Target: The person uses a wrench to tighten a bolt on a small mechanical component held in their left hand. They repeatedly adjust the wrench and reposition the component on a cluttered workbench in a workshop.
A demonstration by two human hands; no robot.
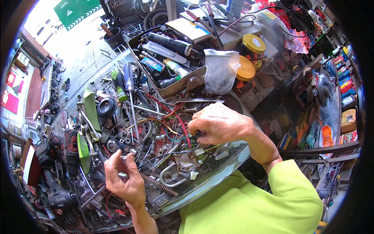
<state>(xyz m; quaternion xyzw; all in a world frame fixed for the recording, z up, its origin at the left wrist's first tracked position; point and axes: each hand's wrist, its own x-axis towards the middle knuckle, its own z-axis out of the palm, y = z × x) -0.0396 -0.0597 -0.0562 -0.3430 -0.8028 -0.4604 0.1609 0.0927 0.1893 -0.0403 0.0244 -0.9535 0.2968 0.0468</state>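
Observation:
My right hand (220, 124) is closed over the middle of a cluttered workbench. Its fingertips pinch a small dark connector (194, 137) where red, green and yellow wires (176, 125) meet. My left hand (125, 177) is at the lower left, with thumb and fingers pinched on a small metal part (125, 158). The part is too small to make out. A coiled metal spring (159, 185) lies just right of my left hand. The two hands are apart, with tangled wires and metal scraps between them.
A cordless drill (66, 145) lies at the left. Nearby are a black wheel (106, 107) and screwdrivers (129, 84). A tray of tools (171, 50), a plastic bag (220, 70) and yellow-lidded jars (253, 43) stand behind. A wrench (194, 100) lies above my right hand. The bench's glass edge (218, 171) curves in front.

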